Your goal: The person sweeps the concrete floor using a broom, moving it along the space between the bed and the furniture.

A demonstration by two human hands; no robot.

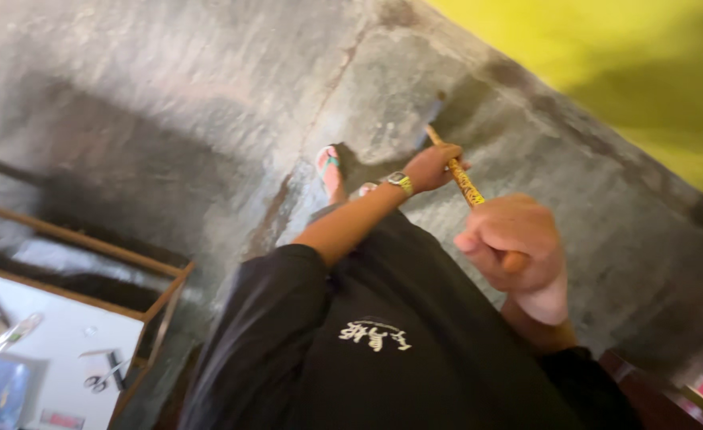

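Note:
A long yellow patterned stick (464,185), the handle of a broom or mop, slants from my chest down to the grey concrete floor (168,119). My left hand (431,166), with a wristwatch on its wrist, grips the stick lower down. My right hand (515,243) is closed around its upper end, nearer the camera. The stick's dark head (433,107) rests on the floor near the yellow wall (606,56). My foot in a flip-flop (330,169) stands just left of the left hand. My black shirt fills the lower middle.
At lower left stands a white table with a wooden frame (164,291), carrying scissors (103,378), a bottle and other small items. A crack runs across the floor. A reddish object sits at the lower right corner.

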